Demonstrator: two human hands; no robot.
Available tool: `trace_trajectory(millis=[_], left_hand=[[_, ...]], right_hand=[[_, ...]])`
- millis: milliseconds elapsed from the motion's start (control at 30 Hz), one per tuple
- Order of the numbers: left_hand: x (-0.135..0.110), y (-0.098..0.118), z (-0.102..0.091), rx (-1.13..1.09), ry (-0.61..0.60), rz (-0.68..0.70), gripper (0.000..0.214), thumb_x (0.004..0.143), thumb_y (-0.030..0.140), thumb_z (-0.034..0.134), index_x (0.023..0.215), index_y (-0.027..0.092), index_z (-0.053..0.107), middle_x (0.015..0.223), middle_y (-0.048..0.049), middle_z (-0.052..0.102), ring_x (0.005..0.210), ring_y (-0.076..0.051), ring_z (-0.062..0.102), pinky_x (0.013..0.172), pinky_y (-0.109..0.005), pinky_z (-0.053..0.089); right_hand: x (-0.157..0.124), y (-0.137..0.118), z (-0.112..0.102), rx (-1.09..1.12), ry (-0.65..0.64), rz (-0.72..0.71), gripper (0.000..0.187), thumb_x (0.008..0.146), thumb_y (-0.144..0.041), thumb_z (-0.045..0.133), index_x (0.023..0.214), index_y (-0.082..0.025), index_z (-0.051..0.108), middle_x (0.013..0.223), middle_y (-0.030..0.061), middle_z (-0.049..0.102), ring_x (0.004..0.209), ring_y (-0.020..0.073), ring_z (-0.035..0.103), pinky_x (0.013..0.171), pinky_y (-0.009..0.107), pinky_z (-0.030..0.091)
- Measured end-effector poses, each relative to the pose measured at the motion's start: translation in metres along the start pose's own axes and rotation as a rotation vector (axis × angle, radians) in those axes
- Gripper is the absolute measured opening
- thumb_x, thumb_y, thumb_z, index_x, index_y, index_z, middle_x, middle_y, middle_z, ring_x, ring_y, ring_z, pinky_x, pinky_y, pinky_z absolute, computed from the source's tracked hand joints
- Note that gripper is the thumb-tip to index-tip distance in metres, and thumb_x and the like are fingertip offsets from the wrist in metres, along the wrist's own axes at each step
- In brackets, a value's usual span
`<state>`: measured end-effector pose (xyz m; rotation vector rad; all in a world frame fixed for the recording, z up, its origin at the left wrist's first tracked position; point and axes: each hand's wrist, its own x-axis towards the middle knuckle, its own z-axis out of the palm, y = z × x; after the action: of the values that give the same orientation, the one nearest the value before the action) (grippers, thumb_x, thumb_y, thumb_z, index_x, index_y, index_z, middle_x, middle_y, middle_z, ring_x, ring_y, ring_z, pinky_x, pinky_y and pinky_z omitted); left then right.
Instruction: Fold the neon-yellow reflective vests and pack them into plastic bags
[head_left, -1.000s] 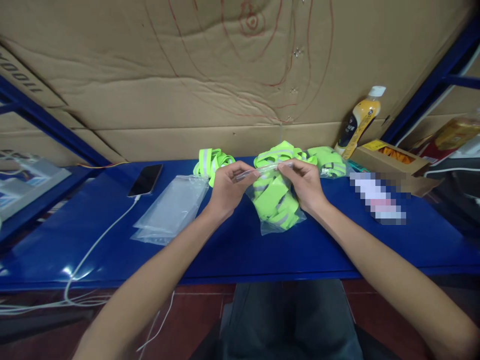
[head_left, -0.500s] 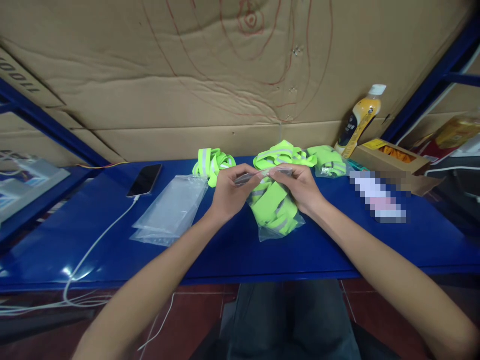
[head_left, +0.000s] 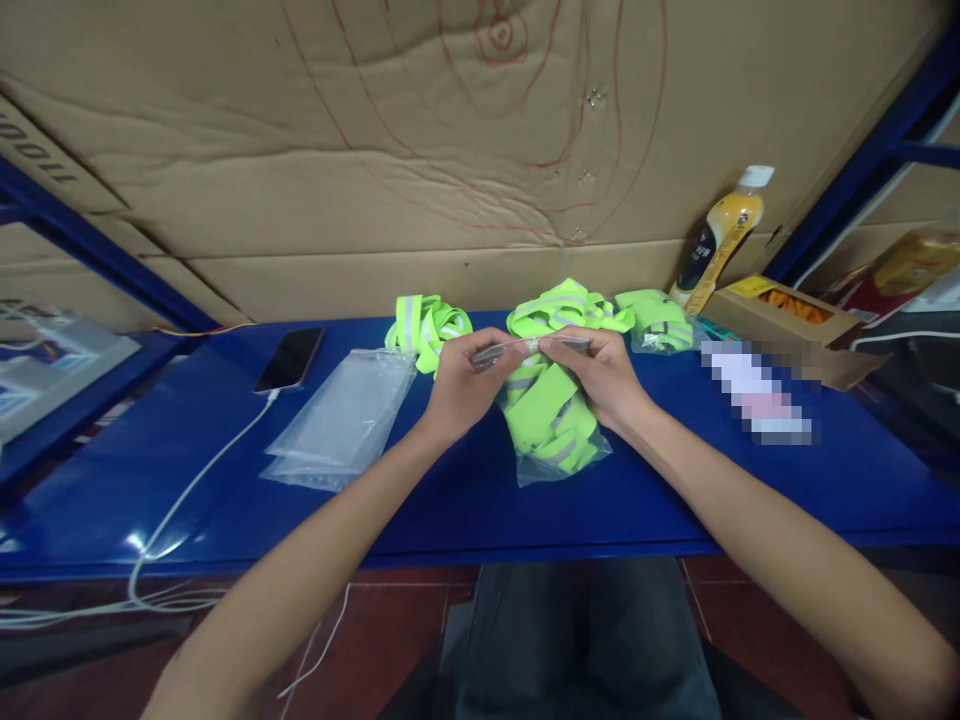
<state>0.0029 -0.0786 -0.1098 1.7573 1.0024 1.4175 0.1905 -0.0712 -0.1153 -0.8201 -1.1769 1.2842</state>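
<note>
A clear plastic bag (head_left: 556, 425) holds a folded bundle of neon-yellow reflective straps with silver stripes. Its top edge is pinched between the thumb and fingers of my left hand (head_left: 466, 382) on one side and my right hand (head_left: 600, 372) on the other, the thumbs close together. Behind my hands lies a loose pile of the same reflective straps (head_left: 566, 308). A second loose bundle of straps (head_left: 427, 328) rests just beyond my left hand. At the right, another bagged bundle (head_left: 661, 322) sits beside the pile.
Flat empty plastic bags (head_left: 341, 415) lie left of my hands on the blue table (head_left: 450, 520). Farther left is a phone (head_left: 290, 360) on a white cable. A yellow drink bottle (head_left: 720, 240) and an opened cardboard box (head_left: 787, 320) stand at the right. Cardboard (head_left: 337, 210) walls the back.
Both hands keep their pinch on the bag's top edge, which now looks slightly straighter between the fingers. Nothing else has visibly moved.
</note>
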Motion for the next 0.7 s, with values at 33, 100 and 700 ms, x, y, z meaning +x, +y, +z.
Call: trace_trajectory(millis=[33, 100, 700], left_hand=[[0.000, -0.002, 0.000, -0.005, 0.009, -0.001, 0.028, 0.089, 0.042, 0.081, 0.077, 0.017, 0.076, 0.065, 0.0003, 0.062, 0.060, -0.011, 0.047, 0.056, -0.024, 0.035], [0.001, -0.006, -0.001, 0.018, 0.040, 0.011, 0.028, 0.089, 0.041, 0.080, 0.075, 0.017, 0.076, 0.066, -0.0001, 0.063, 0.061, -0.011, 0.049, 0.057, -0.025, 0.036], [0.007, -0.018, -0.001, -0.345, 0.081, -0.329, 0.049, 0.073, 0.063, 0.092, 0.082, 0.016, 0.084, 0.080, -0.0061, 0.078, 0.070, -0.018, 0.068, 0.068, -0.029, 0.055]], right_hand=[[0.001, 0.001, 0.000, 0.009, 0.001, 0.020, 0.033, 0.064, -0.049, 0.098, 0.077, -0.024, 0.083, 0.079, 0.0002, 0.075, 0.071, 0.0146, 0.062, 0.070, 0.030, 0.048], [0.002, 0.002, -0.001, 0.032, -0.008, 0.060, 0.036, 0.062, -0.053, 0.099, 0.076, -0.024, 0.083, 0.078, 0.0011, 0.076, 0.071, 0.0155, 0.063, 0.071, 0.030, 0.049], [0.012, 0.011, -0.013, 0.013, 0.007, 0.083, 0.061, 0.061, -0.080, 0.092, 0.073, -0.021, 0.080, 0.073, 0.0060, 0.076, 0.077, 0.0231, 0.072, 0.083, 0.038, 0.057]])
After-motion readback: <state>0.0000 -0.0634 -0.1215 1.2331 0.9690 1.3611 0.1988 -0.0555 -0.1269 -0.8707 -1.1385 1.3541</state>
